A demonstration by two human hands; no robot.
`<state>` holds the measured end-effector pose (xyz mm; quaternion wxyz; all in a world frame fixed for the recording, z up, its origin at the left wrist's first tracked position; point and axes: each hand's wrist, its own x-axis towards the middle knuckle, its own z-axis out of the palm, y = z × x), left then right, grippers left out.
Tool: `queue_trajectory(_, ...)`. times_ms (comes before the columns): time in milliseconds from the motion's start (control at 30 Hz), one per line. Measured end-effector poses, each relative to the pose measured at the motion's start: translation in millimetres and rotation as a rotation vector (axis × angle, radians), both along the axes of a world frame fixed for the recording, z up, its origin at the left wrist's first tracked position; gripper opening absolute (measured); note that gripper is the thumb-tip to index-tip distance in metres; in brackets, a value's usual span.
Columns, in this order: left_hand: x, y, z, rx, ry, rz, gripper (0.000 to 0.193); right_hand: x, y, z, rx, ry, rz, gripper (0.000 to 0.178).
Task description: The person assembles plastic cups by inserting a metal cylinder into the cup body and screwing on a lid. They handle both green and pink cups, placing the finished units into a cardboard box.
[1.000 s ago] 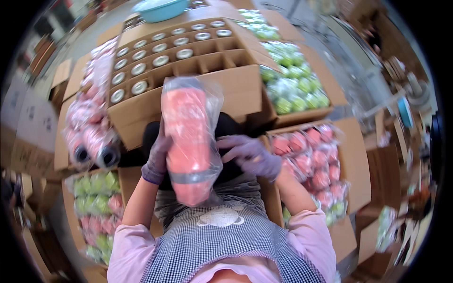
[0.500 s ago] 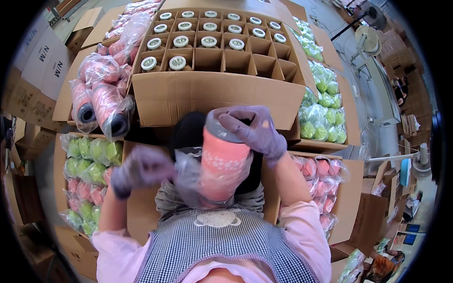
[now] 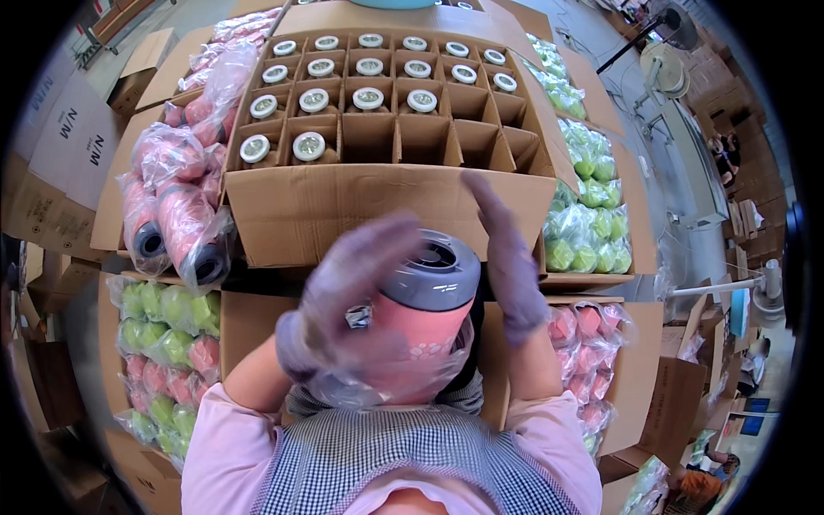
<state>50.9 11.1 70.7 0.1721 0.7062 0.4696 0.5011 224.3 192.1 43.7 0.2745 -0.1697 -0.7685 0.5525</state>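
Over my lap is a pink cylinder (image 3: 429, 326) with a dark grey, ring-shaped top and a white paw-print pattern; its exact kind is unclear. Clear plastic film (image 3: 429, 378) is bunched round its lower part. Left of it, my left hand (image 3: 343, 296), in a purple glove, is blurred, with fingers stretched up toward the grey top; whether it touches is hard to tell. A small silvery piece (image 3: 359, 316) shows by that hand. To the right, my gloved right hand (image 3: 508, 266) is raised with straight fingers, apart from the cylinder and holding nothing.
Ahead stands a divided carton (image 3: 386, 197) with several white-lidded jars (image 3: 368, 99) and some bare compartments along its near and right sides. Bagged pink cylinders (image 3: 176, 215) lie at left. Cartons of bagged green items (image 3: 588, 206) and pink items (image 3: 588, 343) flank me.
My right hand has let go of the cylinder's grey top and moved aside, opening. My left hand has come in from the left, close to the cylinder, which now stands slightly farther right.
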Motion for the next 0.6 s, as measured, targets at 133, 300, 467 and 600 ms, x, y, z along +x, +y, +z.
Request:
queue_trajectory(133,17,7,-3,-0.104,-0.023,0.185,0.072,-7,-4,19,0.279,-0.067,0.192,0.057)
queue_trajectory(300,-10,3,-14,-0.004,-0.012,0.183,0.071,-3,0,16,-0.334,0.184,0.212,0.062)
queue_trajectory(467,21,7,33,0.014,0.272,0.169,0.056,-10,25,-41,-0.139,-0.124,0.028,0.075)
queue_trajectory(600,0,21,-5,-0.031,-0.035,0.339,0.054,1,9,10,-0.464,0.256,0.348,0.072)
